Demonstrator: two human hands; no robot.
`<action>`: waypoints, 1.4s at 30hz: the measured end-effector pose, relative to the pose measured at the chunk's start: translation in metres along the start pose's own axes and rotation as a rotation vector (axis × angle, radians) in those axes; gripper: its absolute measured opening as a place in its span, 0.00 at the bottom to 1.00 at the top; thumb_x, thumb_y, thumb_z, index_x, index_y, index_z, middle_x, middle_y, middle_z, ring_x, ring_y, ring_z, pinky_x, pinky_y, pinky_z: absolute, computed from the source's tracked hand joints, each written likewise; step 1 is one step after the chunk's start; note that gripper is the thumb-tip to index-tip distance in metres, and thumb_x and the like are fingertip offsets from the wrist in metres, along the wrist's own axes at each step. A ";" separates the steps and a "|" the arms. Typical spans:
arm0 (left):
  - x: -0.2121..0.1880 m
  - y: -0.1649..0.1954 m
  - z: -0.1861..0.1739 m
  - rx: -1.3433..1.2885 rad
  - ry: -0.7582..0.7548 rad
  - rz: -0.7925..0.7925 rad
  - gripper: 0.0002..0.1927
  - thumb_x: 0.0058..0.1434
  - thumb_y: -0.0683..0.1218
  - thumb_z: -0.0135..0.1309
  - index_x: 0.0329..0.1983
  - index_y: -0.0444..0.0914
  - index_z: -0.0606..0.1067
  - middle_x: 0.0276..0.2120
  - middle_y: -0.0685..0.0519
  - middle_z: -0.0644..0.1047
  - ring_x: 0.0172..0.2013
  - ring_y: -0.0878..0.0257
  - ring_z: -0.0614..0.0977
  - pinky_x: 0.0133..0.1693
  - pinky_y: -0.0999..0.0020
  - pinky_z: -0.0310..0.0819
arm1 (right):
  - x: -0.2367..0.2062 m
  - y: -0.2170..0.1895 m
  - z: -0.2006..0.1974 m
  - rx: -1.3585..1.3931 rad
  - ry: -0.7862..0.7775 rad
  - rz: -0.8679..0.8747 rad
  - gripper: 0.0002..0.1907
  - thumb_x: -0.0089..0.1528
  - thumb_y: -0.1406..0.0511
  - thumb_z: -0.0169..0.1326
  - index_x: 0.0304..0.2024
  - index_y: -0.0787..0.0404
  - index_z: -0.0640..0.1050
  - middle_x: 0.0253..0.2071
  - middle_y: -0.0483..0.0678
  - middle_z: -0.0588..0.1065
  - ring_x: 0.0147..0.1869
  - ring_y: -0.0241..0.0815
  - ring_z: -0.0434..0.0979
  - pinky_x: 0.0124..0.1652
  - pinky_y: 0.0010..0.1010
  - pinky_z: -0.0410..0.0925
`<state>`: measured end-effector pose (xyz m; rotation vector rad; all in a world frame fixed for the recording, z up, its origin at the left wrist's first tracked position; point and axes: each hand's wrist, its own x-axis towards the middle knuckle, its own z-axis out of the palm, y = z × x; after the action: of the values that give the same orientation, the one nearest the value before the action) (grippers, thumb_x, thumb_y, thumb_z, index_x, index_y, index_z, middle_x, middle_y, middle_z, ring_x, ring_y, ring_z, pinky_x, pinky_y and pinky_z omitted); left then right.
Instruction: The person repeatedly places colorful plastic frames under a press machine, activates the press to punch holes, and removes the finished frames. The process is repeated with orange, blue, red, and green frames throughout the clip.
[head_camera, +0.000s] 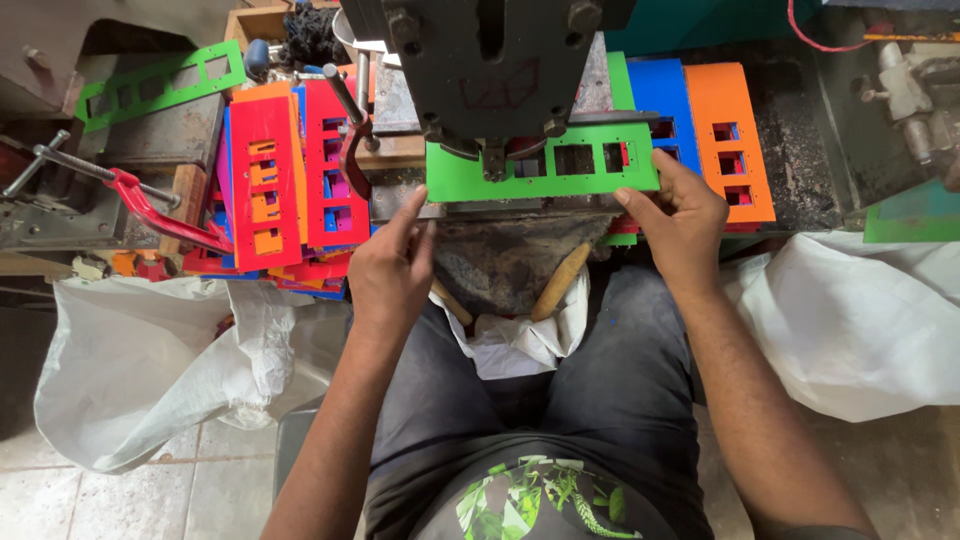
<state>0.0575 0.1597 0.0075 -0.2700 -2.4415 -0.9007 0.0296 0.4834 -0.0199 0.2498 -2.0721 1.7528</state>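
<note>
A green plastic plate (470, 178) with rectangular cut-outs lies flat under the dark punch press head (490, 60). My right hand (678, 215) grips the plate's right end, thumb on top. My left hand (392, 265) rests at the plate's lower left corner, index finger stretched toward its edge, fingers apart. It is not clear whether the fingertip touches the plate.
A pile of red, orange and blue punched plates (285, 185) lies at the left. Orange and blue plates (730, 130) lie at the right. A red clamp (150, 210) and a green strip (160, 85) sit far left. White sacks (860, 310) flank my legs.
</note>
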 end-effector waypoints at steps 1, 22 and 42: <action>0.004 0.000 0.001 -0.084 0.040 -0.041 0.17 0.67 0.44 0.59 0.58 0.39 0.78 0.29 0.46 0.81 0.27 0.57 0.83 0.30 0.63 0.76 | 0.001 -0.001 0.000 0.020 0.003 0.017 0.25 0.66 0.76 0.60 0.65 0.74 0.71 0.51 0.52 0.80 0.50 0.32 0.80 0.50 0.22 0.74; 0.043 -0.005 0.019 -0.347 -0.120 -0.539 0.19 0.68 0.53 0.54 0.28 0.35 0.79 0.14 0.53 0.77 0.15 0.68 0.75 0.21 0.69 0.67 | 0.006 -0.001 -0.005 -0.045 0.118 0.178 0.15 0.69 0.69 0.60 0.57 0.69 0.79 0.34 0.44 0.78 0.32 0.27 0.72 0.34 0.18 0.67; 0.040 -0.008 0.018 -0.451 -0.201 -0.583 0.16 0.66 0.50 0.55 0.28 0.35 0.80 0.14 0.55 0.76 0.14 0.70 0.74 0.18 0.73 0.66 | 0.004 -0.002 -0.006 0.049 0.130 0.236 0.15 0.68 0.72 0.58 0.58 0.71 0.78 0.33 0.45 0.77 0.30 0.29 0.70 0.31 0.19 0.64</action>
<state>0.0140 0.1654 0.0129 0.2273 -2.5090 -1.7540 0.0276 0.4898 -0.0157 -0.0978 -2.0353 1.9014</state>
